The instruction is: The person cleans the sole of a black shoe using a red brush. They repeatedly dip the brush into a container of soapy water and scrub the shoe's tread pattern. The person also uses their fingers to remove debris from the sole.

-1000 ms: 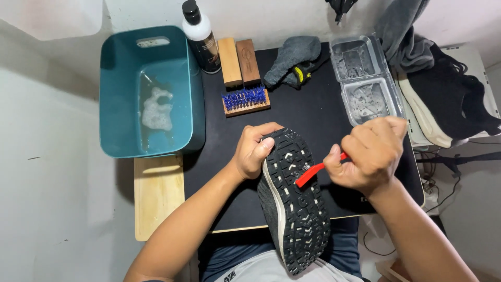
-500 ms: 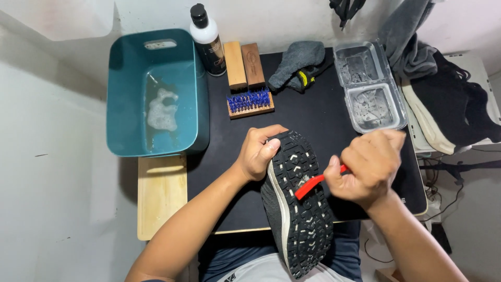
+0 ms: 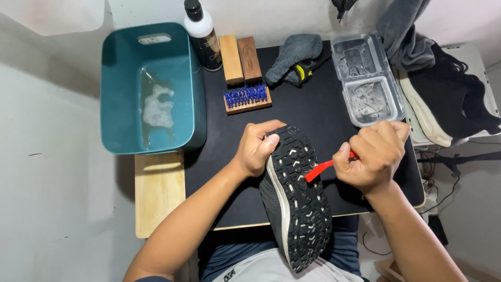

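Lying sole up, the black shoe point(image 3: 297, 198) has its long axis running from my lap to the black table point(image 3: 313, 112), toe pointing away from me. White walls surround the table, and a teal tub point(image 3: 122, 89) with soapy water stands at its left. My left hand point(image 3: 257, 148) is curled around the toe. My right hand point(image 3: 373, 155) is closed tight on a red tool point(image 3: 319, 170), probably a small brush, its tip touching the sole.

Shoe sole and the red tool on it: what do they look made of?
Shoe sole: apparently matte black rubber, with moulded lugs and pale inserts. Red tool, held in the right hand: probably hard plastic, smooth and uniformly red; its tip is too small to tell.
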